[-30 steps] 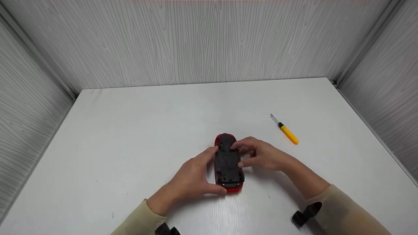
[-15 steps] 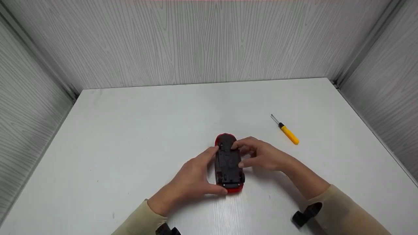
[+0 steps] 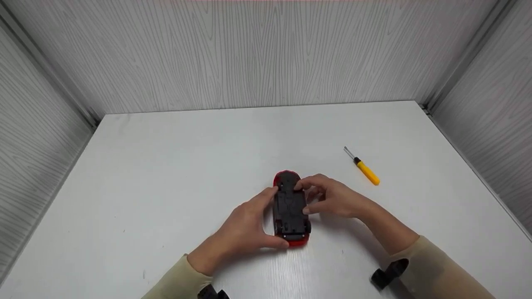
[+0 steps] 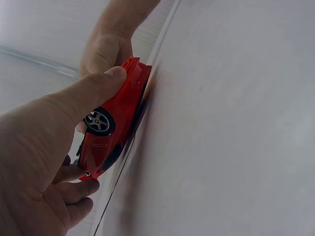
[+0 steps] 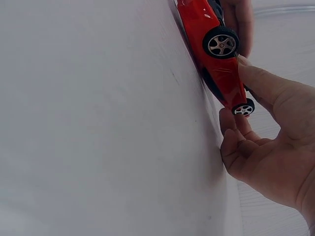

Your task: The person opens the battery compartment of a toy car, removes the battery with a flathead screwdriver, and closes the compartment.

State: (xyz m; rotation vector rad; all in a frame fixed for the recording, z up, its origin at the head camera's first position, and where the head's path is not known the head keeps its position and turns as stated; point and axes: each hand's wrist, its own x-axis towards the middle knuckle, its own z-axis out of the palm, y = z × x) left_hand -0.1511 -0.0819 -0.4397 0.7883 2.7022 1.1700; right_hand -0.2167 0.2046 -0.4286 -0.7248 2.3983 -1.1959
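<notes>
A red toy car [image 3: 290, 207] lies upside down on the white table, its black underside facing up in the head view. My left hand [image 3: 245, 222] grips it from the left, with the thumb at the near end and fingers at the far left side. On the right side, my right hand [image 3: 338, 197] holds the car, its thumb and index finger at the edge of the underside and the other fingers bent. Silver-spoked wheels show on the red body [image 4: 120, 105] in the left wrist view and on the toy car [image 5: 221, 64] in the right wrist view.
To the right, beyond my right hand, a screwdriver [image 3: 368, 172] with a yellow handle lies on the white table [image 3: 174, 166]. Grey wood-grain panels [image 3: 257, 54] stand at the back and both sides. Each sleeve carries a black wrist device [image 3: 388, 274].
</notes>
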